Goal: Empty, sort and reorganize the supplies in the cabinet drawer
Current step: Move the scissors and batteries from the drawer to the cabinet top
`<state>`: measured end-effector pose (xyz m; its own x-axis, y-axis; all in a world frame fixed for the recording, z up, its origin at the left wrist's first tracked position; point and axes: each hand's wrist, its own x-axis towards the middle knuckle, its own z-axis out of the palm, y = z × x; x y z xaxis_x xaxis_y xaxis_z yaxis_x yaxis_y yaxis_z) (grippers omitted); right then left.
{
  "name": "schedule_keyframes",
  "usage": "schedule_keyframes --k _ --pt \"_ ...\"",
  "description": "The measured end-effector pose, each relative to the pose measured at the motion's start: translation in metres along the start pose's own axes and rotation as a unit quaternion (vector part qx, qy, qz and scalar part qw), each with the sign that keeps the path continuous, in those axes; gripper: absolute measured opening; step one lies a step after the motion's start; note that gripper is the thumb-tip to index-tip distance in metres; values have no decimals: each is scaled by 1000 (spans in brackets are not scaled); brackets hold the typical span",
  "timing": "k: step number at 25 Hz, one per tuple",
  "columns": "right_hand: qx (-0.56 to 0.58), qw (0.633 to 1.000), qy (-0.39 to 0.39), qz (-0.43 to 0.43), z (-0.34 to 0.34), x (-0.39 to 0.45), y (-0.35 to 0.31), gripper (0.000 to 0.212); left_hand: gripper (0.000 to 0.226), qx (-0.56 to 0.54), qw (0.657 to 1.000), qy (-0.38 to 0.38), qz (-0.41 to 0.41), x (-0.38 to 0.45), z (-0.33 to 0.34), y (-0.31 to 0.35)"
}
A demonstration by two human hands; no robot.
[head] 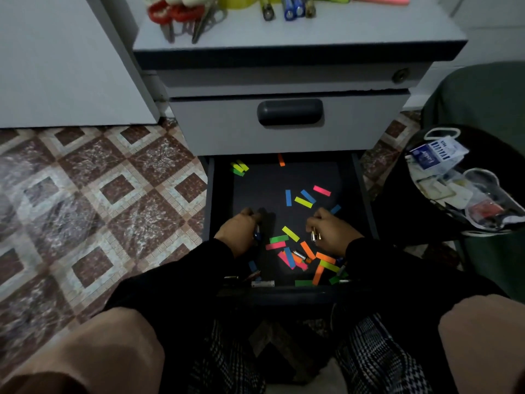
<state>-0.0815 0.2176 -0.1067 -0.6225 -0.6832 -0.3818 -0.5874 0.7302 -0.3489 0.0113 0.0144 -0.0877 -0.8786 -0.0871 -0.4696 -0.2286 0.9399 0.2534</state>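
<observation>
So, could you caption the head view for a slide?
Both hands gather batteries among sticky flags in the open bottom drawer.

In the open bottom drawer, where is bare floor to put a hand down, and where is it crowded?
Free: the dark drawer floor between the yellow-green tabs at back left and the blue tab. Crowded: the front, where colored tabs and a battery lie between the left hand and right hand.

**Room in the open bottom drawer**

The dark drawer floor [255, 191] lies bare at the back left, and I could reach there from above. Bright paper strips [289, 233] and small batteries [299, 255] crowd the front. The closed grey drawer front [289, 123] overhangs the rear edge.
</observation>
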Motion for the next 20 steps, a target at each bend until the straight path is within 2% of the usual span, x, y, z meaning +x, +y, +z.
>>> schedule_keyframes --k 6,13,20 --pt "10 998 42 -50 -52 -21 -34 31 56 -30 998 50 -3 -40 -40 4" --pt "-31 991 93 -93 -128 -53 -82 33 54 -22 990 142 15 -92 -112 13" --pt "-67 982 139 -106 -204 -59 -121 33 52 -16 980 196 34 -119 -176 18"
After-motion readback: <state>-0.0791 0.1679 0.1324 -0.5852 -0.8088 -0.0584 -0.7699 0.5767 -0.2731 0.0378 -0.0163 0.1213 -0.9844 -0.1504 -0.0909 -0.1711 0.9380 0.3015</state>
